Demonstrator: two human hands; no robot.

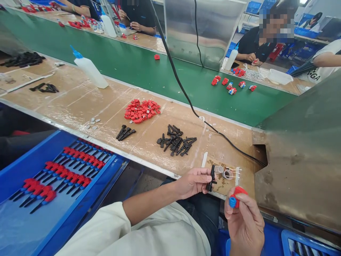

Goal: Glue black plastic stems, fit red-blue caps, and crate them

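Between the fingers of my left hand (pixel 195 182) is a black plastic stick-shaped part (pixel 211 178), held upright near the table's front edge. My right hand (pixel 246 224), lower and further right, pinches a red and blue plastic piece (pixel 237 197), its blue end facing left. The two parts are apart. Just beyond my left hand stand two small round pots (pixel 227 174), one with dark contents, with several thin swabs (pixel 234 172) beside them. A pile of black parts (pixel 176 140) and a heap of red pieces (pixel 142 111) lie further back on the table.
A blue tray (pixel 80 217) at the left holds rows of red, blue and black assemblies. A white squeeze bottle (pixel 90 71) stands by the green conveyor belt (pixel 128 67). A black cable (pixel 183 89) crosses the table. A metal panel (pixel 301 160) rises at the right. Co-workers sit across.
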